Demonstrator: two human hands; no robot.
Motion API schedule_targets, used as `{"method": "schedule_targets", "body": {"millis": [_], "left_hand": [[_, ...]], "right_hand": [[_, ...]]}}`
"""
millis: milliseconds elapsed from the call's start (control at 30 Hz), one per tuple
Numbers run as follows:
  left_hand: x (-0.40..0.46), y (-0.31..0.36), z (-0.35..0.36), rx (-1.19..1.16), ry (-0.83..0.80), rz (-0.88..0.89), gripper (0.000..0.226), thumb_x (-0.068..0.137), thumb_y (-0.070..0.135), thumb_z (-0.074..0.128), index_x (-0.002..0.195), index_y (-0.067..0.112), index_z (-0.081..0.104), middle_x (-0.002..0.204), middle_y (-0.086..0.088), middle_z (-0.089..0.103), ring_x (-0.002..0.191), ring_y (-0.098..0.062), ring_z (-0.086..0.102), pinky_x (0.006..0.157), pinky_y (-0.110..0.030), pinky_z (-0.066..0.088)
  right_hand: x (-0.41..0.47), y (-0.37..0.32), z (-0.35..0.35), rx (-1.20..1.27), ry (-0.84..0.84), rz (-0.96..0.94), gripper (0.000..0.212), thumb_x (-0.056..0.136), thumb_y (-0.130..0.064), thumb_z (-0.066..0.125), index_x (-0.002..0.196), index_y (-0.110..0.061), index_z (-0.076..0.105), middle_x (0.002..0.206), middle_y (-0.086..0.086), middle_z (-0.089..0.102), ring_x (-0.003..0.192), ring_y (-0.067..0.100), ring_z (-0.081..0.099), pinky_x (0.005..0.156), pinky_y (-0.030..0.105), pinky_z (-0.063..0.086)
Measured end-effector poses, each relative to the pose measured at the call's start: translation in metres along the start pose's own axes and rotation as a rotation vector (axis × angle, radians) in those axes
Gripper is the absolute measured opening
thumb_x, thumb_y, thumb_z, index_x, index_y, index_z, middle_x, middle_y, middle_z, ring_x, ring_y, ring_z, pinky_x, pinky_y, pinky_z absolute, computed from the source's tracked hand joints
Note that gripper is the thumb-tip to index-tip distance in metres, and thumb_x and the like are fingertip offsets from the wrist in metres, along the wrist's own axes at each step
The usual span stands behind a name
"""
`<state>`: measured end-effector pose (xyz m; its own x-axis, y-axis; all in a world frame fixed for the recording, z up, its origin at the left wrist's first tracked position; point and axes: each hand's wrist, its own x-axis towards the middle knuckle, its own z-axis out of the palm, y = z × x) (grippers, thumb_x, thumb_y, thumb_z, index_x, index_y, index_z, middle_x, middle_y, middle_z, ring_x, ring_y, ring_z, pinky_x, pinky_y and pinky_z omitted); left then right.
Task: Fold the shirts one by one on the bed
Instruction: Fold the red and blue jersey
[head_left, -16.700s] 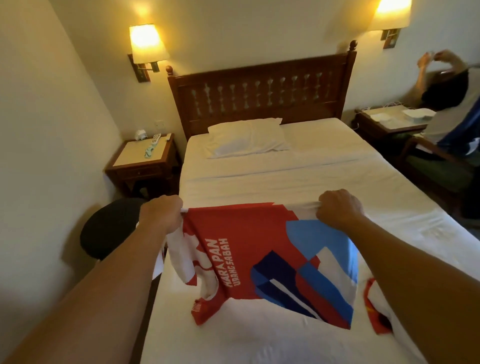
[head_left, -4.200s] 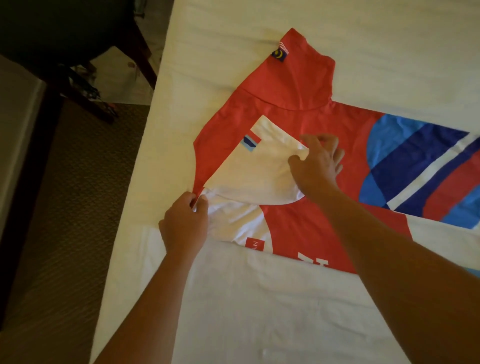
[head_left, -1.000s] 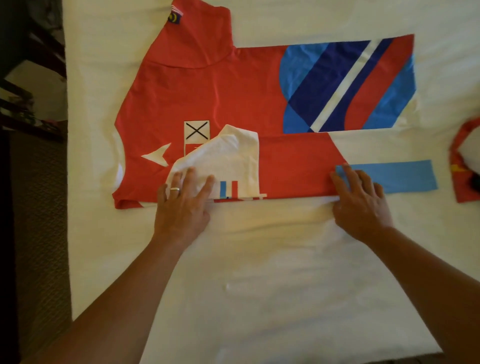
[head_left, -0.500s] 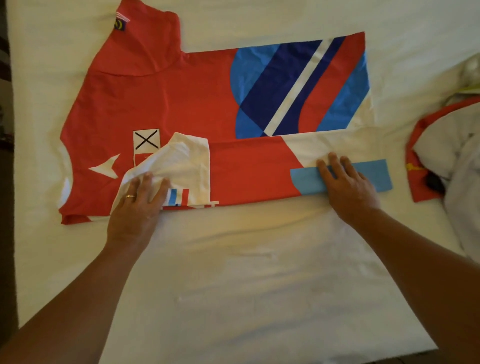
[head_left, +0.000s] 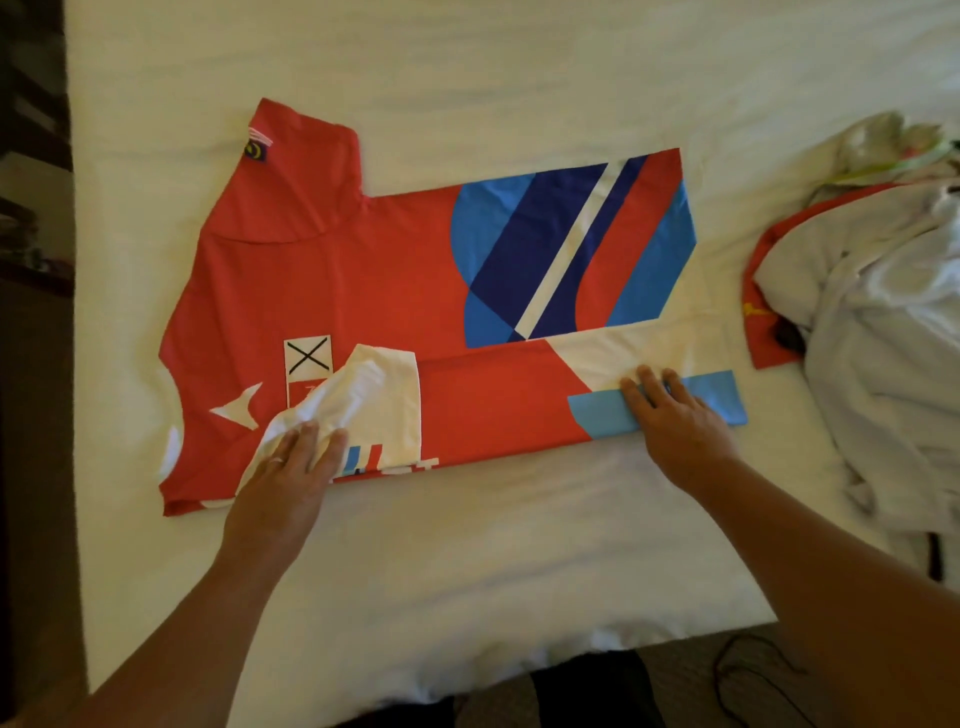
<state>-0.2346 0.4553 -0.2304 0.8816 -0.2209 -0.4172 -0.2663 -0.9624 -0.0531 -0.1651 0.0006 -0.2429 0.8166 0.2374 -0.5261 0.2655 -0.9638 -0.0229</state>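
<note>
Head view: red shirt (head_left: 363, 291) spread flat on white bed (head_left: 467, 545), collar toward left, near long edge folded over onto body. White sleeve (head_left: 369, 400) turned in on top of folded strip. Left hand (head_left: 291, 478) flat on sleeve, fingers straight and close together, ring on one finger, pressing, gripping nothing. Right hand (head_left: 675, 421) flat on light-blue band at hem end of fold, fingers slightly spread, pressing, gripping nothing. Pile of clothes (head_left: 872, 332) crumpled at right, apart from shirt. Black cable (head_left: 748, 670) on floor below bed edge.
</note>
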Motion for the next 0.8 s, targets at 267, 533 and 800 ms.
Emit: {"method": "schedule_targets", "body": {"millis": [267, 533, 800], "left_hand": [[-0.018, 0.023, -0.002, -0.025, -0.135, -0.069, 0.08, 0.07, 0.015, 0.087, 0.144, 0.013, 0.056, 0.143, -0.019, 0.053, 0.122, -0.043, 0.061, 0.065, -0.05, 0.061], [0.027, 0.032, -0.04, -0.097, 0.008, -0.186, 0.063, 0.087, 0.061, 0.041, 0.119, 0.013, 0.067, 0.107, -0.01, 0.071, 0.09, -0.032, 0.068, 0.075, -0.047, 0.057], [0.143, 0.034, -0.081, -0.291, 0.178, -0.313, 0.029, 0.092, 0.029, 0.062, 0.113, 0.01, 0.066, 0.105, -0.012, 0.062, 0.09, -0.036, 0.061, 0.069, -0.041, 0.048]], "right_hand": [[-0.016, 0.0, -0.006, -0.047, -0.109, 0.04, 0.063, 0.101, -0.022, 0.043, 0.159, -0.015, 0.02, 0.168, 0.01, 0.01, 0.153, 0.034, 0.018, 0.111, 0.046, 0.037], [0.014, -0.003, -0.039, -0.07, 0.006, 0.048, 0.04, 0.096, -0.042, 0.042, 0.121, -0.017, 0.061, 0.124, 0.006, 0.058, 0.109, 0.028, 0.057, 0.092, 0.041, 0.044], [0.122, -0.006, -0.081, 0.049, 0.215, 0.058, 0.018, 0.095, -0.016, 0.051, 0.105, -0.009, 0.065, 0.104, 0.009, 0.061, 0.098, 0.033, 0.058, 0.079, 0.043, 0.043]]}}
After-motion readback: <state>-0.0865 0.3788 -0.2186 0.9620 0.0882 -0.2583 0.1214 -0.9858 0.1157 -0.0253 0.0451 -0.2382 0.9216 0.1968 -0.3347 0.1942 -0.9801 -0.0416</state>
